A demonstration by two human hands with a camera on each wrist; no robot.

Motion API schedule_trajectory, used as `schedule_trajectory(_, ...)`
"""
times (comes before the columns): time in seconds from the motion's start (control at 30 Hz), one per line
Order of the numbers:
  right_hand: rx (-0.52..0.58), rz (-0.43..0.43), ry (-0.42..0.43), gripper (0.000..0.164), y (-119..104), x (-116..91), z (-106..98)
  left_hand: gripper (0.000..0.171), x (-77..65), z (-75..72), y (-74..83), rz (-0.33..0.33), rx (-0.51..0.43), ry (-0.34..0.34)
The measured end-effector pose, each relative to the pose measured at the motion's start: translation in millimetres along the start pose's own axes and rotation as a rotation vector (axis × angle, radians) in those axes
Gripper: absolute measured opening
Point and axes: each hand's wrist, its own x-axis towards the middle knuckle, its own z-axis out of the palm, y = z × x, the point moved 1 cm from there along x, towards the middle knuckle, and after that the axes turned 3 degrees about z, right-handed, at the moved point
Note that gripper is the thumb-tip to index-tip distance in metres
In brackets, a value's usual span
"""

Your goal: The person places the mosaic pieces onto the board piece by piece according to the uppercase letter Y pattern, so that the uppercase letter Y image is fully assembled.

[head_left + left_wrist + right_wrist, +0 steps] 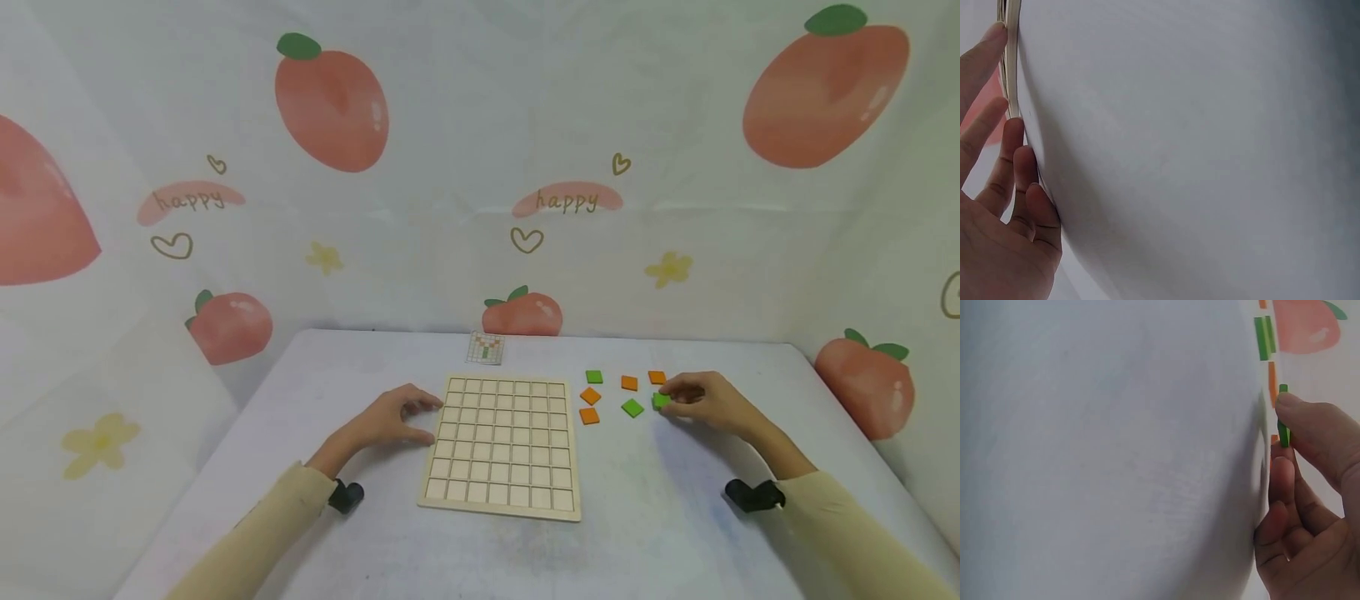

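Observation:
A pale wooden grid board [498,511] lies flat on the white table, its square cells bare. My left hand [390,417] is at its left edge; in the left wrist view, the thumb and a finger touch the board's side [1013,69], with the fingers loosely bent. To the right of the board, my right hand [708,403] pinches a green square tile [1284,432] between thumb and fingers, just off the table. Several loose tiles lie between board and right hand, among them a green tile [632,408] and an orange tile [589,416].
Behind the board lies a small card [486,348] printed with a grid and a coloured pattern. A white cloth [450,108] with peach prints hangs behind the table [660,533]. Another orange tile [657,377] lies just beyond my right fingertips.

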Motion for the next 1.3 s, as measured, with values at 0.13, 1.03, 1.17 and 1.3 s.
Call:
schedule_trajectory(0.13,0.027,-0.019,0.011,0.028,-2,1,-1,0.057,0.5,-0.2,0.7,0.011,0.008,0.002)
schedule_trajectory(1.03,0.197,-0.056,-0.054,0.028,-31,3,35,0.058,-1.3,-1.6,1.7,0.011,-0.002,-0.015)
schedule_trajectory(1.17,0.183,-0.066,-0.058,0.027,-37,3,42,0.058,-0.2,-0.6,1.3,0.012,-0.004,-0.012)
schedule_trajectory(1.3,0.2,-0.049,-0.066,0.028,-44,2,47,0.057,0.5,-0.3,1.4,0.011,-0.005,-0.014)
